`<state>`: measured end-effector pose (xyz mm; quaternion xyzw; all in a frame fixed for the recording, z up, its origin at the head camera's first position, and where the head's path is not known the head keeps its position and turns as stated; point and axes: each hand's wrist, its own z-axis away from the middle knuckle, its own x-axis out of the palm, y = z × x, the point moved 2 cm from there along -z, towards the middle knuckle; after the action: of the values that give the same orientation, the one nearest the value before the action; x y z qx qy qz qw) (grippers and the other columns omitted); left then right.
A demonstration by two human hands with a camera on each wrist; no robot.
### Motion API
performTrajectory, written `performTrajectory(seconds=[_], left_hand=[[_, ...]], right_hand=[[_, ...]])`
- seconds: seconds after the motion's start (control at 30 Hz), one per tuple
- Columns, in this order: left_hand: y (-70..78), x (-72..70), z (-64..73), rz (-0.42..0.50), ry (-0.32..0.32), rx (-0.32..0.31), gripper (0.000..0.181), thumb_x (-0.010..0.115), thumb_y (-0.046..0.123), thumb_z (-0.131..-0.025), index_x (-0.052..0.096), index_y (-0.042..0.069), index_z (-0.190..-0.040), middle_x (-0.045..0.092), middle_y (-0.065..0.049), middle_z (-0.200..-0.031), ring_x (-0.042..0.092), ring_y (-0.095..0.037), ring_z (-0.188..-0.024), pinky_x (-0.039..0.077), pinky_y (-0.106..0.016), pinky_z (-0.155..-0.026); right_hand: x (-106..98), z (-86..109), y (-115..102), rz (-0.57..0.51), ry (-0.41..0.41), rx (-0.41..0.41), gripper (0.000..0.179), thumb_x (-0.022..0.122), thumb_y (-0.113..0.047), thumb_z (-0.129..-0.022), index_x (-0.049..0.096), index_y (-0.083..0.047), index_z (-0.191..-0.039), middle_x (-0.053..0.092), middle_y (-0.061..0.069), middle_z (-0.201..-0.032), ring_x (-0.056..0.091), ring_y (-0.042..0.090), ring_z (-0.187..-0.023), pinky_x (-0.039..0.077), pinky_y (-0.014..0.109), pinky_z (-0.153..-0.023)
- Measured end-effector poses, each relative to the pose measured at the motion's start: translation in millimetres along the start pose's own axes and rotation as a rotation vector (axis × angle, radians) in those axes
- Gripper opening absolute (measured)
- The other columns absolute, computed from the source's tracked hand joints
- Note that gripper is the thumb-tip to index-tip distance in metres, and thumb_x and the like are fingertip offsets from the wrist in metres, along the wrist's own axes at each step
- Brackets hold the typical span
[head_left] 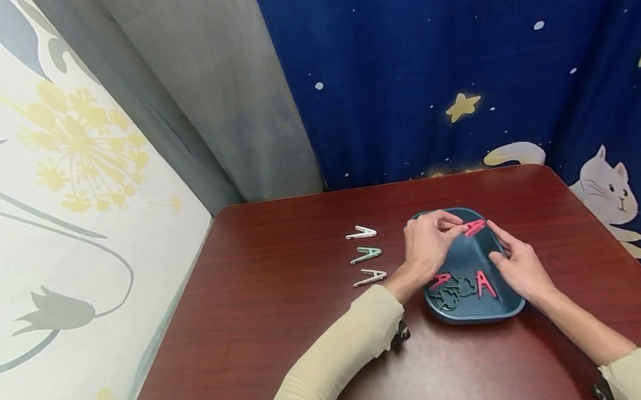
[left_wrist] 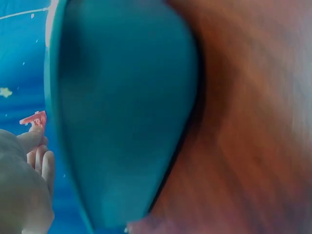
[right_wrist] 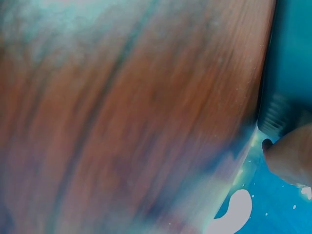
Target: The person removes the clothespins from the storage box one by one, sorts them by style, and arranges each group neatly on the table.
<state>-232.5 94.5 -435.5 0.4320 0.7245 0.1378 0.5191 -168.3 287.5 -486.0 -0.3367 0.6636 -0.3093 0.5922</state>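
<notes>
My left hand [head_left: 428, 243] pinches a pink-red clothespin [head_left: 474, 227] between thumb and fingertips, above the far part of a blue-grey plastic basin [head_left: 469, 320]. In the left wrist view the same clothespin [left_wrist: 36, 118] sticks up from the fingertips. My right hand [head_left: 522, 269] is at the basin's right side, its index finger stretched toward the clothespin's tip and its thumb over the rim. Inside the basin, at the near end, lie two more red clothespins, one at the right [head_left: 484, 285] and one at the left [head_left: 440, 280], beside dark green openwork pieces [head_left: 447, 299].
Left of the basin, three clothespins form a column on the brown table [head_left: 281, 273]: a white one [head_left: 362, 232], a pale green one [head_left: 366, 254] and another whitish one [head_left: 370, 277]. A blue starry curtain [head_left: 401, 89] hangs behind the table's far edge.
</notes>
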Motion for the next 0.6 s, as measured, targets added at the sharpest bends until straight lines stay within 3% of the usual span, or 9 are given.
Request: performTrajectory(seconds=[0.07, 0.13, 0.2, 0.27, 0.6], left_hand=[[-5.1, -9.7, -4.8, -0.002, 0.016, 0.002, 0.015, 0.086, 0.042, -0.091, 0.083, 0.029, -0.097, 0.078, 0.02, -0.085, 0.064, 0.013, -0.078, 0.043, -0.012, -0.072], [-11.2, -19.5, -9.8, -0.005, 0.032, 0.002, 0.016, 0.087, 0.042, -0.09, 0.083, 0.027, -0.095, 0.078, 0.019, -0.084, 0.063, 0.012, -0.075, 0.042, -0.014, -0.07], [-18.3, -29.4, -14.9, -0.007, 0.048, -0.001, 0.017, 0.088, 0.041, -0.089, 0.083, 0.026, -0.095, 0.078, 0.018, -0.083, 0.062, 0.013, -0.074, 0.042, -0.015, -0.069], [-26.4, -39.5, -19.8, 0.008, 0.066, -0.009, 0.017, 0.088, 0.039, -0.089, 0.083, 0.025, -0.094, 0.078, 0.017, -0.082, 0.063, 0.013, -0.073, 0.043, -0.016, -0.07], [-75.6, -88.2, -36.2, 0.038, 0.14, -0.066, 0.014, 0.088, 0.03, -0.09, 0.084, 0.019, -0.099, 0.08, 0.009, -0.086, 0.068, 0.007, -0.072, 0.049, -0.023, -0.071]], right_hand=[[0.5, 0.1, 0.1, -0.007, 0.001, 0.002, 0.068, 0.05, -0.007, -0.109, 0.021, -0.012, -0.17, 0.041, 0.035, -0.158, 0.052, 0.057, -0.134, 0.051, 0.037, -0.102], [0.6, 0.3, 0.4, -0.016, 0.005, -0.001, 0.068, 0.05, -0.007, -0.109, 0.022, -0.013, -0.17, 0.04, 0.035, -0.158, 0.052, 0.057, -0.135, 0.048, 0.017, -0.097], [0.3, 0.4, 0.9, -0.023, 0.015, -0.011, 0.068, 0.05, -0.006, -0.108, 0.023, -0.013, -0.17, 0.041, 0.034, -0.158, 0.051, 0.056, -0.135, 0.039, 0.003, -0.087], [-0.1, 0.6, 1.4, -0.024, 0.025, -0.023, 0.068, 0.051, -0.005, -0.108, 0.023, -0.012, -0.169, 0.042, 0.035, -0.157, 0.052, 0.057, -0.134, 0.034, -0.001, -0.083], [1.3, -1.3, 3.8, -0.038, 0.033, -0.039, 0.067, 0.051, -0.003, -0.107, 0.025, -0.009, -0.168, 0.04, 0.033, -0.158, 0.049, 0.055, -0.135, 0.035, -0.002, -0.083]])
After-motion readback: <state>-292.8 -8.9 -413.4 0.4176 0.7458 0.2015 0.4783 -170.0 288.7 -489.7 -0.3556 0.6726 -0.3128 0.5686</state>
